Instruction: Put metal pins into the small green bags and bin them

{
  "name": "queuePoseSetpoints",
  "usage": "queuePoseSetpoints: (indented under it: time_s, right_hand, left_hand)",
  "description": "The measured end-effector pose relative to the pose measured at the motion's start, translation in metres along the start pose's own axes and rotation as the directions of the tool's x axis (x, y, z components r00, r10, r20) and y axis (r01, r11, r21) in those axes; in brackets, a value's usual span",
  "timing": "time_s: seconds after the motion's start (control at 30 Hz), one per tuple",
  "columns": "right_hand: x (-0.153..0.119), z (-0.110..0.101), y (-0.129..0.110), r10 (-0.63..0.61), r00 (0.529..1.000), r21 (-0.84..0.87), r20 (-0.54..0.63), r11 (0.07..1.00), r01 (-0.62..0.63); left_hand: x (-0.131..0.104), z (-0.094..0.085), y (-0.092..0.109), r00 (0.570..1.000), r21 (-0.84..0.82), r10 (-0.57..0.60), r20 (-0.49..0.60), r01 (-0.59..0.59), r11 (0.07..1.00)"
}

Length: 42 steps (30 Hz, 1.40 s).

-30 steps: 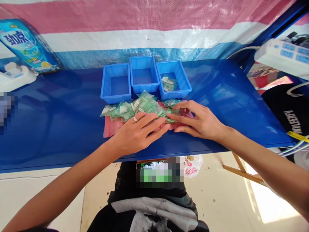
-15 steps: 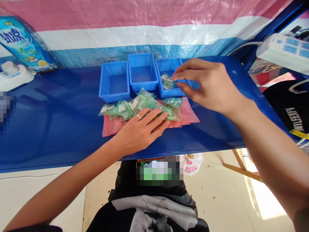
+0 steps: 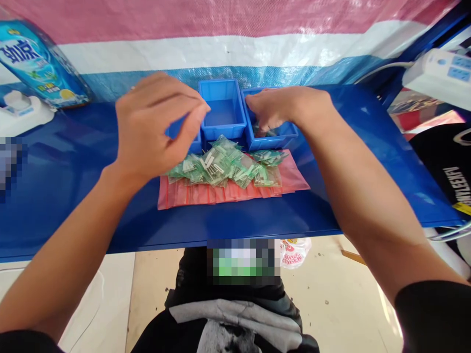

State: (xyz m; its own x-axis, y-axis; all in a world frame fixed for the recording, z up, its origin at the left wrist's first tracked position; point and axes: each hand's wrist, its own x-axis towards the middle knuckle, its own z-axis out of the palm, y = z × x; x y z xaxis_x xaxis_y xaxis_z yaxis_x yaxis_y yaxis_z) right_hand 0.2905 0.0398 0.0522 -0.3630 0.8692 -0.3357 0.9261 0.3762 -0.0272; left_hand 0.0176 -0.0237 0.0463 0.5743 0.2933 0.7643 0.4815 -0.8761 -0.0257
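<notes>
My left hand (image 3: 158,125) is raised over the left blue bin (image 3: 196,142), covering most of it. Its thumb and fingers come together in a pinch, and whatever they hold is hidden. Inside the right blue bin (image 3: 272,143) is my right hand (image 3: 274,110), fingers curled downward at the small clear bags (image 3: 270,132) lying there. I cannot make out what its fingertips grip. In front of the bins lies a pile of small greenish clear bags (image 3: 221,164) with white and metal pieces inside, on top of a row of pink zip bags (image 3: 206,195).
The middle blue bin (image 3: 222,115) stands between the two others on the blue table (image 3: 140,230). A blue detergent pouch (image 3: 44,68) and a white power strip (image 3: 27,115) are at the back left. Another power strip (image 3: 437,76) and a black cap (image 3: 445,171) are at the right.
My left hand has lifted off the pile of bags and moved up and left over the left bin. My right hand has moved left and dipped into the right bin.
</notes>
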Motion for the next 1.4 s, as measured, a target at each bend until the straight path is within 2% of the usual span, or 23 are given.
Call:
queuePoseSetpoints:
  time_s: [0.13, 0.2, 0.27, 0.33, 0.43, 0.47, 0.53, 0.6, 0.67, 0.73, 0.8, 0.87, 0.9, 0.97, 1.03, 1.07, 1.17, 1.27, 1.4]
  right_hand:
    - [0.01, 0.004, 0.01, -0.063, 0.993, -0.112, 0.095, 0.991, 0.073]
    - [0.019, 0.008, 0.023, -0.1, 0.991, -0.093, 0.091, 0.99, 0.109]
    - [0.027, 0.011, 0.04, -0.2, 0.978, -0.047, 0.051, 0.978, 0.202]
    - [0.032, 0.012, 0.057, -0.381, 0.924, 0.039, -0.026, 0.923, 0.382]
    - [0.031, 0.011, 0.07, -0.497, 0.865, 0.122, -0.068, 0.856, 0.502]
    - [0.03, 0.01, 0.07, -0.496, 0.866, 0.121, -0.06, 0.858, 0.499]
    - [0.026, 0.007, 0.064, -0.434, 0.901, 0.096, -0.023, 0.896, 0.434]
    - [0.019, 0.0, 0.054, -0.292, 0.956, 0.07, 0.027, 0.955, 0.289]
    - [0.006, -0.012, 0.043, -0.156, 0.986, 0.052, 0.055, 0.987, 0.153]
    - [-0.013, -0.027, 0.033, -0.121, 0.992, 0.05, -0.023, 0.991, 0.122]
    - [-0.033, -0.041, 0.021, -0.129, 0.971, 0.067, -0.202, 0.987, 0.145]
    - [-0.047, -0.049, 0.005, -0.177, 0.914, 0.066, -0.366, 0.974, 0.216]
    - [-0.05, -0.049, -0.003, -0.204, 0.893, 0.097, -0.401, 0.96, 0.263]
    - [-0.046, -0.042, -0.018, -0.27, 0.867, 0.216, -0.419, 0.898, 0.384]
    - [-0.032, -0.029, -0.028, -0.306, 0.861, 0.363, -0.407, 0.811, 0.46]
    - [-0.024, -0.022, -0.031, -0.315, 0.851, 0.378, -0.419, 0.792, 0.479]
    - [-0.005, -0.007, -0.032, -0.254, 0.839, 0.436, -0.481, 0.761, 0.48]
    - [0.001, -0.001, -0.031, -0.184, 0.823, 0.48, -0.538, 0.735, 0.478]
    - [0.001, -0.002, -0.029, -0.182, 0.851, 0.562, -0.493, 0.68, 0.471]
  left_hand:
    - [-0.012, 0.002, -0.018, 0.995, 0.106, -0.099, -0.018, 0.1, 0.989]
    - [-0.023, 0.004, -0.016, 0.987, 0.156, -0.162, -0.014, 0.162, 0.974]
    - [-0.034, 0.007, -0.013, 0.985, 0.183, -0.173, -0.008, 0.171, 0.968]
    - [-0.041, 0.01, -0.01, 0.992, 0.172, -0.125, 0.007, 0.122, 0.978]
    - [-0.047, 0.015, -0.01, 0.998, 0.162, -0.06, 0.036, 0.053, 0.985]
    - [-0.047, 0.016, -0.011, 0.998, 0.173, -0.044, 0.042, 0.036, 0.984]
    - [-0.047, 0.018, -0.012, 0.998, 0.196, -0.034, 0.047, 0.024, 0.98]
    - [-0.046, 0.019, -0.012, 0.998, 0.199, -0.027, 0.052, 0.016, 0.98]
    - [-0.046, 0.019, -0.011, 0.998, 0.201, -0.031, 0.057, 0.019, 0.979]
    - [-0.046, 0.019, -0.01, 0.996, 0.199, -0.048, 0.069, 0.034, 0.979]
    - [-0.046, 0.019, -0.01, 0.99, 0.178, -0.072, 0.118, 0.051, 0.983]
    - [-0.047, 0.019, -0.009, 0.974, 0.131, -0.103, 0.201, 0.077, 0.988]
    - [-0.048, 0.02, -0.008, 0.963, 0.104, -0.12, 0.242, 0.098, 0.99]
    - [-0.05, 0.02, -0.007, 0.943, 0.044, -0.152, 0.295, 0.145, 0.988]
    - [-0.051, 0.021, -0.007, 0.946, -0.005, -0.156, 0.284, 0.164, 0.986]
    - [-0.052, 0.021, -0.007, 0.951, -0.017, -0.16, 0.266, 0.171, 0.985]
    - [-0.053, 0.021, -0.008, 0.962, -0.033, -0.174, 0.208, 0.185, 0.982]
    - [-0.053, 0.021, -0.009, 0.964, -0.058, -0.163, 0.211, 0.179, 0.982]
    - [-0.05, 0.02, -0.009, 0.96, -0.083, -0.169, 0.222, 0.192, 0.978]
